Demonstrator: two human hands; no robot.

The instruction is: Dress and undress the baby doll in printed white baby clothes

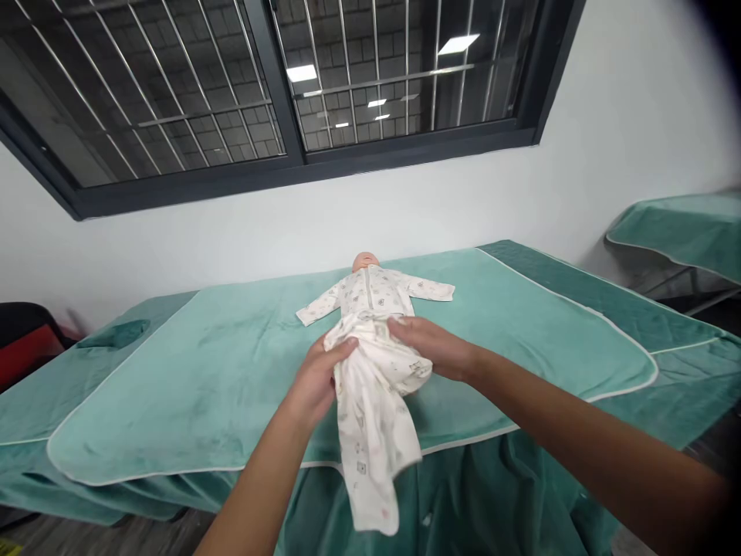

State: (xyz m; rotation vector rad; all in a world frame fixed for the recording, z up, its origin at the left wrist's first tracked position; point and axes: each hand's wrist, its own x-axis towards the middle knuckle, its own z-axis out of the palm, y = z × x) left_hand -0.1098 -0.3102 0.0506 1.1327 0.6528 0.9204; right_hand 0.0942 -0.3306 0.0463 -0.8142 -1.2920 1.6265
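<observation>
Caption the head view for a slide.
Left hand and right hand hold a patterned white garment by a dressed doll lying on a green blanket.

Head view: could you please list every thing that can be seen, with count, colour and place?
doll: 1, pinkish head, centre, lying on the blanket
top: 1, white with small prints, on the doll
trousers: 1, white with small prints, held in both hands
blanket: 1, light green with pale edge, on the bed
bed: 1, darker green cover, against the wall
second bed or table: 1, green cover, right edge
wall: 1, white, behind
window: 1, dark frame, top
bars: many, silvery, at the window
lights: several, white, in the glass
unclear object: 1, red and black, left edge
floor: dark, bottom left
left hand: 1, bare, centre
right hand: 1, bare, centre right
</observation>
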